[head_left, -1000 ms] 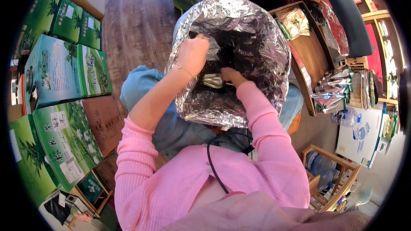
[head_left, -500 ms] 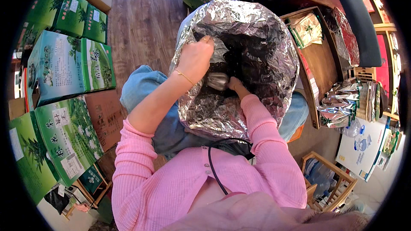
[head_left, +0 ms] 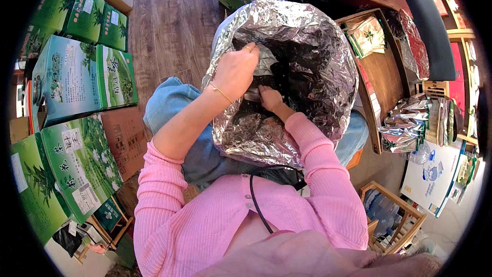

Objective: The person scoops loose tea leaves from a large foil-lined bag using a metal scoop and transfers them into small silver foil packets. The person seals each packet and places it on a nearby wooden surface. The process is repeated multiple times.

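A large foil-lined bag [head_left: 307, 25] stands open between my knees, with dark loose bits deep inside. My left hand [head_left: 234, 73] reaches over its left rim, fingers closed on a small silvery pouch [head_left: 267, 60] held inside the big bag. Lower down in the opening, my right hand [head_left: 270, 97] is closed round a metal scoop [head_left: 251, 94]. Most of the scoop is hidden behind my left wrist, close under the pouch. What is in the scoop or the pouch cannot be seen.
Green and blue printed cartons [head_left: 77, 82] are stacked at the left. On the right stands a wooden tray [head_left: 387, 72] with packets [head_left: 367, 36], beside a row of silvery pouches [head_left: 407, 123]. A wooden rack [head_left: 394, 220] holds a large water bottle [head_left: 380, 208].
My right hand has moved left and slightly up, bringing the metal scoop to the pouch and behind my left wrist. My left hand has barely shifted.
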`<state>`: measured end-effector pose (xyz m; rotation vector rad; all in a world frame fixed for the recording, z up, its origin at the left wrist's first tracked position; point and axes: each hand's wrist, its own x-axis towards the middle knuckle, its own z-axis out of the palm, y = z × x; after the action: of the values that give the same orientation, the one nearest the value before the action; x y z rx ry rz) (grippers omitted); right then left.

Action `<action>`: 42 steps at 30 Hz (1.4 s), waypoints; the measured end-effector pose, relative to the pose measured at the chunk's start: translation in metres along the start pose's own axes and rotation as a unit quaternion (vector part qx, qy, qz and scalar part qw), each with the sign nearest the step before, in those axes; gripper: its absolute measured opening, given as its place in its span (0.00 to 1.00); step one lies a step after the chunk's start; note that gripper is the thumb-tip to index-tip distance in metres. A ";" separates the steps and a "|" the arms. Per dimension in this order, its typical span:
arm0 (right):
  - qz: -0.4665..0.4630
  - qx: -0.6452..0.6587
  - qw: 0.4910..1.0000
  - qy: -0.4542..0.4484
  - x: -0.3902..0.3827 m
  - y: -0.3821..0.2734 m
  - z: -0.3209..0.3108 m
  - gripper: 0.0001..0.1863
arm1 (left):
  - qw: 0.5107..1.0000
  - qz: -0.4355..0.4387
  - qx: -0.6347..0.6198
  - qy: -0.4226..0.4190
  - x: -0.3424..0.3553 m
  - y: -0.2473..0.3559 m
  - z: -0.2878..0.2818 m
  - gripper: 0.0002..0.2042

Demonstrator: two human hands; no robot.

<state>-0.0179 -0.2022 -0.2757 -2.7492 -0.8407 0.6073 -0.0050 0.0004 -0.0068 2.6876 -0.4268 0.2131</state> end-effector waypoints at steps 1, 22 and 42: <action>-0.004 0.006 1.000 -0.006 -0.002 0.003 0.001 0.21 | 1.000 0.000 0.000 -0.004 0.000 0.001 0.000 0.18; 0.079 0.018 0.971 -0.224 0.013 -0.002 0.015 0.19 | 1.000 -0.003 -0.015 -0.020 0.006 -0.001 0.000 0.18; 0.066 0.374 0.910 -0.165 0.007 0.039 0.004 0.19 | 0.997 -0.012 -0.049 -0.051 0.011 -0.004 -0.001 0.18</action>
<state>0.0047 -0.2296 -0.2938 -2.0276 -0.3514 1.1586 0.0070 0.0016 -0.0047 2.6137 -0.4234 0.0469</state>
